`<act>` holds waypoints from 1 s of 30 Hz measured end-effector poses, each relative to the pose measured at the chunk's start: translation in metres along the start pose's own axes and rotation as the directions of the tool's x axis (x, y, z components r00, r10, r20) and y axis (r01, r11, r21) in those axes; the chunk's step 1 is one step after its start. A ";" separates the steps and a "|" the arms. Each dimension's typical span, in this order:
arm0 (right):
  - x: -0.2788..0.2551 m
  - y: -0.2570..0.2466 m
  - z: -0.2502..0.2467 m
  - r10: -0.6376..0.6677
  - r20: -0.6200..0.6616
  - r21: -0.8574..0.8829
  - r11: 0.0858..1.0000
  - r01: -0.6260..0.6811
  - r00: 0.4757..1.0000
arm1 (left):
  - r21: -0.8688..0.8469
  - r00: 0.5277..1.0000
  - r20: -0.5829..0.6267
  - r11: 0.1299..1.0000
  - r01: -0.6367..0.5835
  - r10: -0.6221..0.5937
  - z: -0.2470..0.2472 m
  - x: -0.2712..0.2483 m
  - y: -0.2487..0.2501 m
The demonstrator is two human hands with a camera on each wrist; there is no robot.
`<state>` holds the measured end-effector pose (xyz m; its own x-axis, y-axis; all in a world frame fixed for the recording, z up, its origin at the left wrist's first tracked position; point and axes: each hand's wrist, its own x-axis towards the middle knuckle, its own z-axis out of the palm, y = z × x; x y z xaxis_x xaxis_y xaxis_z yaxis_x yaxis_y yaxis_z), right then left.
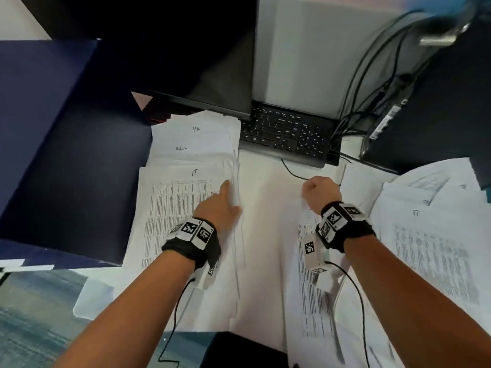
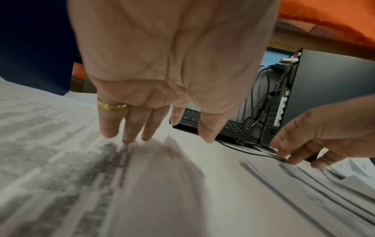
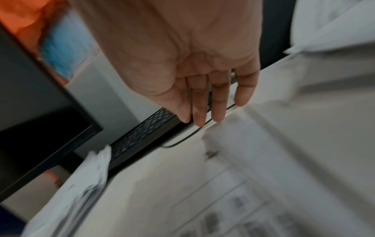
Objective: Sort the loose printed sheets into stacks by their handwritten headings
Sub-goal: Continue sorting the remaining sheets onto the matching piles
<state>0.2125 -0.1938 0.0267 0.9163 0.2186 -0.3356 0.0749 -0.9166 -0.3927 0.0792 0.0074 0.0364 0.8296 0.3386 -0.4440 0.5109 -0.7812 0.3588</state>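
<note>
Printed sheets point(image 1: 183, 208): flat white paper; left hand point(image 1: 221, 205) presses stack.

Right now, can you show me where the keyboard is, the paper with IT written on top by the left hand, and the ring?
keyboard point(image 1: 285, 134), head view, middle of its keys.
IT sheet point(image 1: 172, 197), head view, its printed table.
ring point(image 2: 111, 106), left wrist view, gold band on a finger.
</note>
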 end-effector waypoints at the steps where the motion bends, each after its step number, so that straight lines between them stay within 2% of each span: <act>1: -0.002 0.012 -0.005 0.020 -0.029 -0.011 1.000 -0.021 0.999 | -0.027 1.000 0.010 1.000 0.006 -0.006 0.003 -0.001 0.007; 5: -0.010 0.063 -0.021 0.173 -0.012 -0.098 0.980 -0.174 0.985 | -0.070 0.996 0.030 0.994 -0.080 0.083 0.028 -0.007 0.035; 9: -0.020 0.103 -0.032 0.364 -0.065 -0.192 0.909 -0.370 0.929 | -0.200 0.989 0.089 0.975 -0.095 0.115 0.061 -0.015 0.065; 12: -0.031 0.135 -0.040 0.459 -0.084 -0.158 0.870 -0.467 0.884 | -0.384 0.998 0.056 0.923 0.001 0.022 0.079 -0.021 0.085; 14: -0.037 0.150 -0.040 0.497 -0.021 -0.127 0.859 -0.495 0.868 | -0.471 0.992 0.087 0.873 0.124 -0.094 0.085 -0.021 0.094; 16: -0.041 0.156 -0.034 0.490 0.039 -0.144 0.865 -0.480 0.871 | -0.444 0.982 0.134 0.878 0.180 -0.134 0.093 -0.021 0.099; 20: -0.045 0.150 -0.027 0.428 0.089 -0.204 0.891 -0.404 0.899 | -0.331 0.990 0.116 0.937 0.112 -0.077 0.097 -0.025 0.104; 22: -0.046 0.143 -0.026 0.400 0.120 -0.244 0.899 -0.363 0.909 | -0.334 0.992 0.067 0.935 0.121 -0.104 0.092 -0.026 0.103; 24: -0.046 0.132 -0.024 0.353 0.142 -0.287 0.909 -0.303 0.925 | -0.383 0.984 -0.009 0.910 0.159 -0.176 0.083 -0.027 0.097; 28: -0.042 0.110 -0.011 0.290 0.194 -0.267 0.935 -0.234 0.937 | -0.509 0.936 -0.111 0.828 0.235 -0.334 0.072 -0.023 0.075; 30: -0.042 0.098 -0.005 0.253 0.230 -0.255 0.948 -0.192 0.940 | -0.581 0.925 -0.143 0.786 0.210 -0.353 0.074 -0.022 0.066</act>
<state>0.1834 -0.2944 0.0067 0.7896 0.0509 -0.6116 -0.0046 -0.9960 -0.0889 0.0777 -0.0900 0.0094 0.6188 0.6638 -0.4200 0.7071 -0.2378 0.6659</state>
